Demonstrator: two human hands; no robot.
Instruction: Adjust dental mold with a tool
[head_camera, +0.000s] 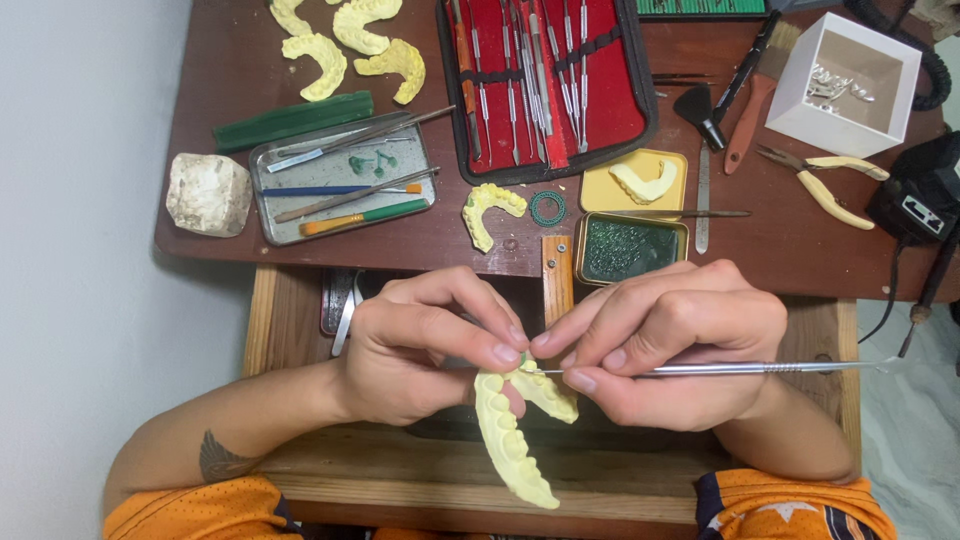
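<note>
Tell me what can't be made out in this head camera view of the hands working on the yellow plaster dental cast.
- Working tip of the slim metal instrument: hidden behind the left hand and right hand fingertips.
- Upper part of the yellow plaster dental cast: covered by the fingers.
- Contents of the white open box: too small to identify.
- Green tray: cut off by the top edge.

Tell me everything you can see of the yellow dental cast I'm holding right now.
The yellow dental cast is a pale yellow, horseshoe-shaped arch with a row of moulded teeth, and looks like dental stone. It is held in the air above the wooden bench edge, with one limb running down toward the person and the other angled right. The left hand pinches its upper end between thumb and fingers. The right hand holds a slim metal instrument whose tip meets the cast near the top of the arch. No cracks are visible.
</note>
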